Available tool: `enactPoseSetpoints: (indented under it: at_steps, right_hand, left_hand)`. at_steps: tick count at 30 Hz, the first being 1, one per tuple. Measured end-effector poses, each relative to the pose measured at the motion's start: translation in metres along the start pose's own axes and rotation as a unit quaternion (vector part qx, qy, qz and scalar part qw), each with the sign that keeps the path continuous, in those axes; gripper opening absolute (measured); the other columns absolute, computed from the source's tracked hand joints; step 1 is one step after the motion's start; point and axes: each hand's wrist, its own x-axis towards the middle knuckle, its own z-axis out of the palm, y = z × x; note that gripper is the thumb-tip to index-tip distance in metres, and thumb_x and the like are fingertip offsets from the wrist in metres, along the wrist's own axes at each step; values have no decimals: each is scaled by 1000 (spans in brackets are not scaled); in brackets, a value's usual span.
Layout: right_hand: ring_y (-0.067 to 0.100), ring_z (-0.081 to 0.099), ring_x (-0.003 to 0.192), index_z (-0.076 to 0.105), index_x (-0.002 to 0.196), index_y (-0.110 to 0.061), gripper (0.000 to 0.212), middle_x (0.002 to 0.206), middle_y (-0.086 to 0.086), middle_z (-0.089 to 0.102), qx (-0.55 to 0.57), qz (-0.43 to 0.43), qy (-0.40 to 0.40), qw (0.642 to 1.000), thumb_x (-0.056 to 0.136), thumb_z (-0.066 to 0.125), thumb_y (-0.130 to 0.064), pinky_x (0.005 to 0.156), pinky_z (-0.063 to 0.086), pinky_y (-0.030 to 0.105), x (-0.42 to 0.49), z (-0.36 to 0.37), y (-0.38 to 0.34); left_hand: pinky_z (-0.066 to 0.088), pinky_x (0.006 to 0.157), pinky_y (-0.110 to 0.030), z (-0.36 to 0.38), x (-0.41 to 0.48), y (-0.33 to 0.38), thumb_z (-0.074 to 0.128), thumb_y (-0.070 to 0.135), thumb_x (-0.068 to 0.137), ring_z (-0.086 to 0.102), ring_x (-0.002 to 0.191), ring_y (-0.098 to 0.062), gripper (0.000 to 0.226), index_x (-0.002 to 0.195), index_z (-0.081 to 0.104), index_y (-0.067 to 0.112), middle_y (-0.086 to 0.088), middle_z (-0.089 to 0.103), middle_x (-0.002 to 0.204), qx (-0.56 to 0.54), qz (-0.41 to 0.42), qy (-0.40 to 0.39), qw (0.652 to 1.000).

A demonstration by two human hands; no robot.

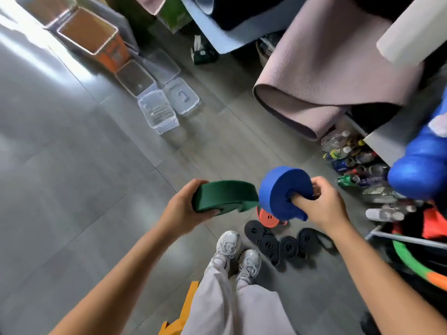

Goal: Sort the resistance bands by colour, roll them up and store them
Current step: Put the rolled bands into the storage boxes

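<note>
My left hand point(180, 209) grips a rolled green resistance band point(225, 195), held above the grey floor. Just to its right, my right hand point(324, 201) holds a rolled blue resistance band point(280, 192), with fingers curled into the roll's centre. Below the two rolls, a rolled red band point(268, 217) lies on the floor. Several rolled black bands point(278, 243) lie beside my shoes, and one looser black band point(314, 236) sits at their right end.
Clear plastic boxes point(158, 112) and lids point(181, 95) stand on the floor ahead, with an orange crate point(96, 37) beyond. Rolled mats point(326, 76) hang off a shelf at right, over plastic bottles point(358, 170). A blue roller point(420, 170) and a green hoop point(411, 259) sit at far right.
</note>
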Motion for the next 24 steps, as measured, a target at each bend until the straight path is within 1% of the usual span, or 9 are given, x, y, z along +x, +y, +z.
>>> enactPoseSetpoints:
  at_steps: [2, 7, 10, 13, 15, 16, 18, 20, 24]
  right_hand:
    - [21, 59, 68, 51, 75, -27, 30, 72, -4, 62, -24, -41, -26, 999, 56, 69, -40, 61, 47, 36, -6, -13, -35]
    - [22, 63, 72, 58, 80, -24, 30, 73, -4, 65, -48, -113, -126, 984, 54, 69, -35, 68, 53, 43, -30, -8, -107]
    - [23, 63, 77, 61, 82, -26, 31, 81, 3, 68, 3, -120, -174, 977, 53, 66, -34, 71, 52, 42, -45, 11, -141]
    - [22, 64, 78, 62, 98, -18, 27, 88, 7, 67, 77, -90, -231, 966, 71, 68, -15, 73, 55, 47, -55, 38, -180]
    - [15, 64, 67, 61, 109, -9, 25, 85, 7, 67, 97, -81, -268, 955, 84, 62, -6, 60, 56, 40, -60, 61, -208]
    - [15, 64, 65, 61, 111, -7, 27, 85, 8, 67, 97, -82, -281, 951, 85, 61, -10, 56, 55, 35, -60, 75, -223]
    - [19, 64, 68, 62, 113, -7, 31, 88, 11, 68, 95, -77, -292, 948, 83, 63, -16, 54, 53, 32, -58, 106, -250]
    - [19, 66, 66, 64, 109, -9, 21, 83, 8, 71, 105, -67, -290, 949, 90, 58, -14, 54, 53, 30, -56, 140, -277]
    - [17, 67, 60, 65, 101, -8, 21, 71, 2, 71, 117, -47, -290, 949, 84, 58, -18, 51, 52, 28, -55, 210, -329]
  left_hand:
    - [48, 74, -28, -30, -22, 18, 67, 50, 56, 55, 82, -7, 53, 104, 46, 42, 19, 57, 90, -12, 33, -7, 999]
    - [46, 72, -16, -84, -63, 56, 74, 42, 58, 56, 82, 0, 48, 99, 50, 49, 24, 58, 94, -84, 88, 39, 992]
    - [53, 73, -30, -115, -76, 64, 81, 33, 51, 59, 81, -7, 52, 98, 58, 40, 16, 62, 88, -203, 57, 77, 974]
    - [54, 67, -27, -150, -82, 61, 81, 25, 44, 62, 79, -7, 58, 97, 59, 30, 13, 66, 83, -327, 12, 112, 938]
    - [53, 69, -29, -176, -78, 53, 81, 21, 44, 64, 80, -13, 58, 98, 60, 28, 5, 68, 85, -390, -6, 113, 914]
    - [53, 70, -32, -190, -75, 48, 81, 20, 45, 65, 80, -16, 58, 99, 61, 27, 1, 69, 86, -417, -11, 106, 903]
    - [54, 73, -36, -221, -65, 33, 80, 18, 47, 64, 83, -21, 58, 101, 60, 23, -4, 68, 88, -461, -23, 87, 883]
    - [54, 73, -38, -256, -54, 14, 80, 18, 49, 64, 84, -23, 58, 102, 59, 21, -7, 67, 91, -489, -39, 69, 868]
    - [53, 72, -39, -331, -36, -26, 79, 19, 55, 64, 87, -24, 62, 112, 56, 14, -11, 66, 98, -499, -64, 39, 863]
